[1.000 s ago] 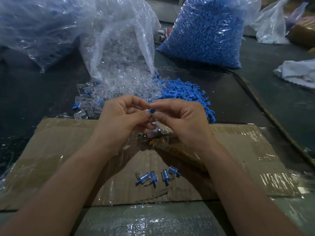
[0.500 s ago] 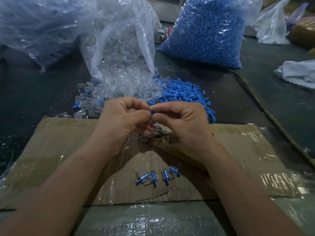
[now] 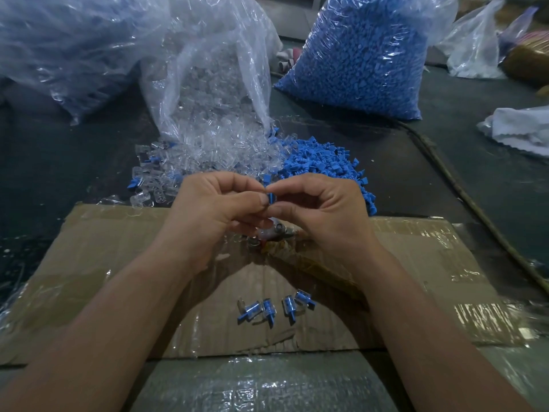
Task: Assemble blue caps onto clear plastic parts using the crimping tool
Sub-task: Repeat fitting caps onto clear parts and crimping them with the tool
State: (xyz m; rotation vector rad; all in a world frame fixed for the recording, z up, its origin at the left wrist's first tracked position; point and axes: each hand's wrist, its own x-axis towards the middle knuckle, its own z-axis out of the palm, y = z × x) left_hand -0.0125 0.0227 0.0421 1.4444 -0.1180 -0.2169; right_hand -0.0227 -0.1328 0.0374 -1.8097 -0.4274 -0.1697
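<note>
Spilling from an open bag, clear plastic parts lie heaped on the dark worktop left of centre. Nearer, above a cardboard sheet, the left hand curls its fingers, with thumb and forefinger pinched at the left side of a blue cap. The right hand pinches the same cap from the right. Just beneath them the crimping tool is mostly hidden. Four capped pieces lie on the cardboard. A pile of loose caps sits further right.

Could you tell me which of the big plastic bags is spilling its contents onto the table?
The middle bag, holding clear parts: they spill from its mouth; the left bag and the blue-cap bag show no spill.
</note>
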